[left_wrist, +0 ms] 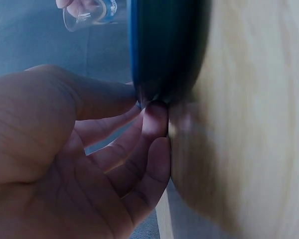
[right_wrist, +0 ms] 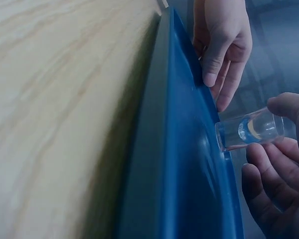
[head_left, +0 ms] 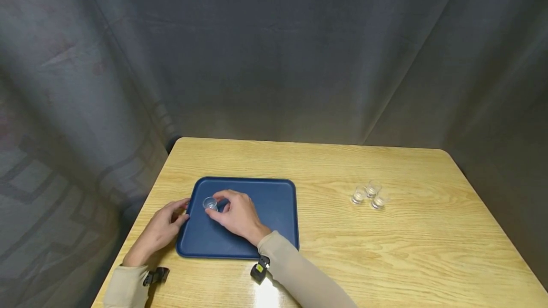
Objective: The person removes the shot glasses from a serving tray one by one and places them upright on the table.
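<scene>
A small clear shot glass (head_left: 210, 204) is at the left part of the blue tray (head_left: 274, 217), its base on or just above the tray's surface. My right hand (head_left: 239, 215) pinches it from the right between thumb and fingers; in the right wrist view the shot glass (right_wrist: 249, 130) shows the thumb and fingers near its rim. At the tray's left edge, my left hand (head_left: 164, 225) grips the rim. Seen from the left wrist, the thumb lies against the tray's edge (left_wrist: 159, 59) and the curled fingers rest low beside it, near the tabletop.
On the right half of the wooden table (head_left: 411, 241) stand three more shot glasses (head_left: 371, 195), close together. A grey curtain (head_left: 274, 61) hangs behind the table and along its sides. The tray lies near the table's left edge.
</scene>
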